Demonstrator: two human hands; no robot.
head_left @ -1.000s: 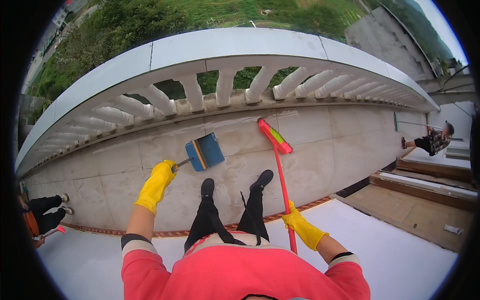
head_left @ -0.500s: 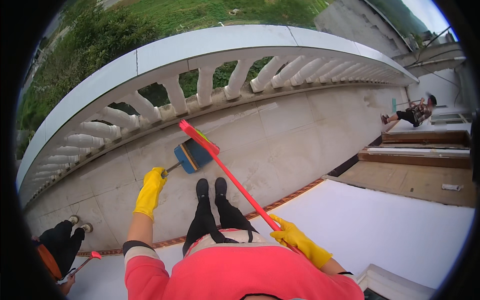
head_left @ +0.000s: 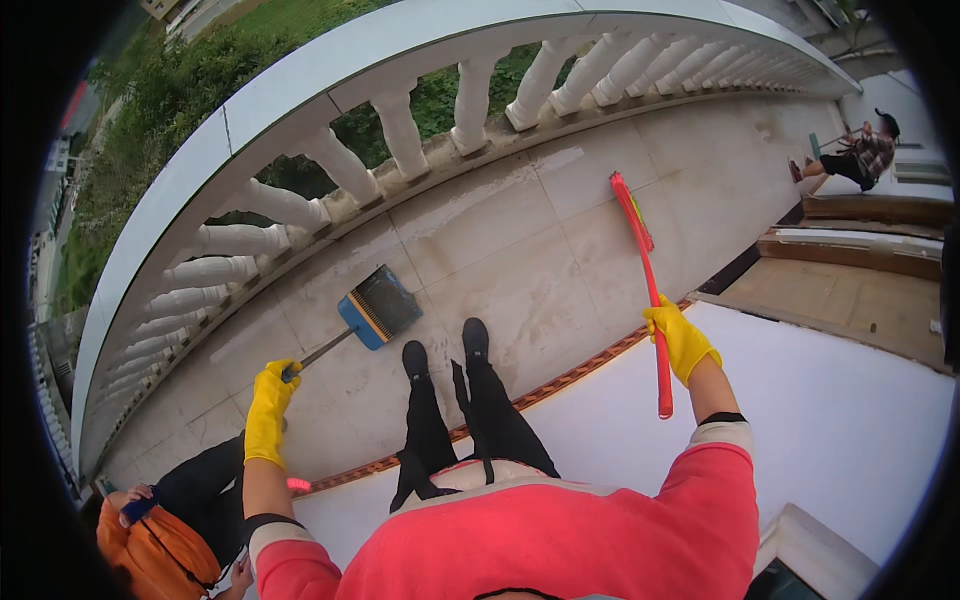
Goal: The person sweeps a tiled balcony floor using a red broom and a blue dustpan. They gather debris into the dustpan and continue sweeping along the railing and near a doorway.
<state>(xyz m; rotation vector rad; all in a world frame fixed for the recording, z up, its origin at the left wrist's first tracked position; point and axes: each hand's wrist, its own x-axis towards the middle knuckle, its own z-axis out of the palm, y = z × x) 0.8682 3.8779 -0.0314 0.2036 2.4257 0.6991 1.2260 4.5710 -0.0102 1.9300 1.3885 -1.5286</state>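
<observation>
My left hand (head_left: 268,410), in a yellow glove, grips the thin handle of a blue dustpan (head_left: 377,306) that rests on the pale concrete floor in front of my black shoes (head_left: 445,352). Out to the right, my right hand (head_left: 680,338), also in a yellow glove, is closed around the red handle of a broom (head_left: 645,270). The broom points away from me, its red and yellow head lifted above the floor near the middle of the terrace.
A curved white balustrade (head_left: 400,130) runs along the far edge, with greenery beyond. A raised white ledge (head_left: 840,400) with a brick-coloured edge lies under me. One person (head_left: 165,530) crouches at lower left, another person (head_left: 850,155) sits at far right by steps.
The broom has swung from pointing left across my legs to pointing right and away, my right hand moving out to the right. The dustpan stays held on the floor.
</observation>
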